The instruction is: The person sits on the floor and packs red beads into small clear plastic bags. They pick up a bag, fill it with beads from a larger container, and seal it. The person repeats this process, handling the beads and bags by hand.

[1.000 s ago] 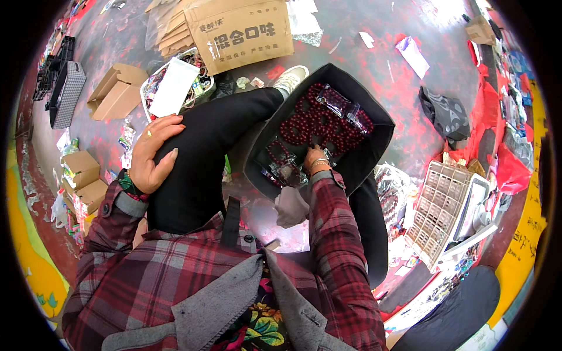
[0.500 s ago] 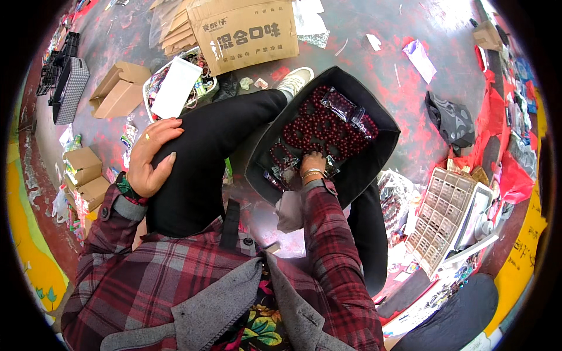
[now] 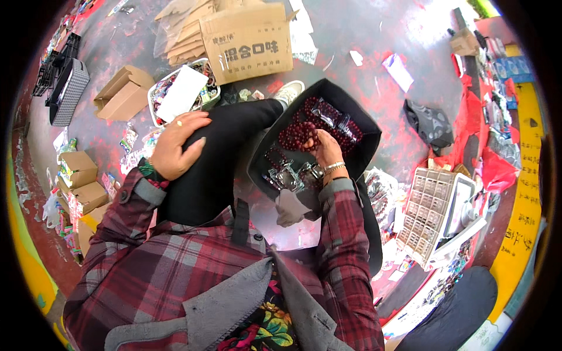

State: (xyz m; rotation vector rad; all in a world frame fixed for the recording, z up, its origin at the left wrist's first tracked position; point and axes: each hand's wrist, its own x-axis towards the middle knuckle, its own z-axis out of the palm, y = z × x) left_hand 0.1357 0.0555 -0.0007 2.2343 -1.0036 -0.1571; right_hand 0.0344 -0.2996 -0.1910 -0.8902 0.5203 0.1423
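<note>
Moved since half a second ago is the right hand (image 3: 326, 147): it has left the clear packets (image 3: 285, 176) at the near end of the black box (image 3: 370, 140) and is now at the dark red beads (image 3: 295, 136). Its fingers are bent together there; whether they clamp a strand, I cannot tell. Left hand (image 3: 178, 149) lies on the black-trousered leg (image 3: 219, 146), thumb apart from the fingers. To handle these well, I think one should steady the box and lift each loop gently, because strands may tangle.

Among containers, the carton (image 3: 246, 50) looks biggest, its inside hidden from me. Next, the box holds beads in its far part, packets nearer. Smaller, the white basket (image 3: 152, 105) carries mixed goods under a white sheet (image 3: 182, 93).
</note>
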